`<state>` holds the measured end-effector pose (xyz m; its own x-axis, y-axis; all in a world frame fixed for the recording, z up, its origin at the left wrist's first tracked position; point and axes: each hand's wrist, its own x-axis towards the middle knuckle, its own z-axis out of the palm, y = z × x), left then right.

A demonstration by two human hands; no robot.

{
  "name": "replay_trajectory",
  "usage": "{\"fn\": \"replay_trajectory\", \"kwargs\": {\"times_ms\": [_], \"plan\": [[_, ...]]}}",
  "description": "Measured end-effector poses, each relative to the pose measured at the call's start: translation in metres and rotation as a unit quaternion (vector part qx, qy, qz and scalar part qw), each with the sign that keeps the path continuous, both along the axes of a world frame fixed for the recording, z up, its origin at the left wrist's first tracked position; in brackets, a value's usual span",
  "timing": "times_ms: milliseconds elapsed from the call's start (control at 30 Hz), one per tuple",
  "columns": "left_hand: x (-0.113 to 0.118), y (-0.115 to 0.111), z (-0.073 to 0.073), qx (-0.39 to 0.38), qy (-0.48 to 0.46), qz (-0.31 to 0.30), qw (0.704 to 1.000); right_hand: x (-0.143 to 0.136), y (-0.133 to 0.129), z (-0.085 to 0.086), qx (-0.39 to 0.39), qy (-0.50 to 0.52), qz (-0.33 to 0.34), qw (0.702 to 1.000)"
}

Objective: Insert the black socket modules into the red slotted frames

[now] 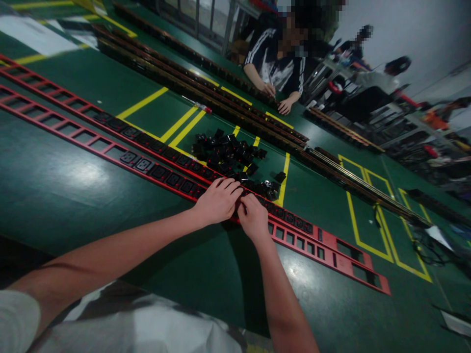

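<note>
Two long red frames point(344, 264) with rows of rectangular openings lie side by side across the green table. Black socket pieces point(159, 171) fill part of both rows; other openings show nothing in them. My left hand point(218, 201) rests over the frames with its fingers bent together, and what lies beneath them is hidden. Touching the frames just to its right, my right hand point(253, 215) has its fingers curled in; anything in them is hidden. Beyond my hands is a loose pile of black pieces point(228, 152).
Long dark rails point(191, 88) run across the table point(66, 196) behind the pile, with a red-tipped tool point(200, 105) beside them. Across the table a person point(275, 63) works with both hands on a rail. Other people are at the back right.
</note>
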<state>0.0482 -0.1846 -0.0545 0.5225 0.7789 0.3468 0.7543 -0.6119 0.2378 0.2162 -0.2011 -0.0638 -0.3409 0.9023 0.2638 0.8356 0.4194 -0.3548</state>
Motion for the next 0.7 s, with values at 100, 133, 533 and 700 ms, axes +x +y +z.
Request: {"fn": "replay_trajectory", "kwargs": {"times_ms": [100,133,533,700], "plan": [[0.0001,0.0,0.0003,0.0,-0.002,0.0,1.0,0.0001,-0.0001,-0.0003,0.002,0.001,0.001,1.0],[0.0002,0.0,0.0004,0.0,-0.002,0.0,1.0,0.0,-0.0002,-0.0003,0.003,0.001,0.0,1.0],[0.0002,0.0001,0.0002,-0.003,-0.002,-0.001,1.0,0.0002,-0.0005,-0.0001,0.002,0.003,-0.002,1.0],[0.0001,0.0001,0.0008,-0.004,-0.001,-0.001,1.0,-0.0004,-0.001,0.0015,0.001,0.005,0.0,1.0]]}}
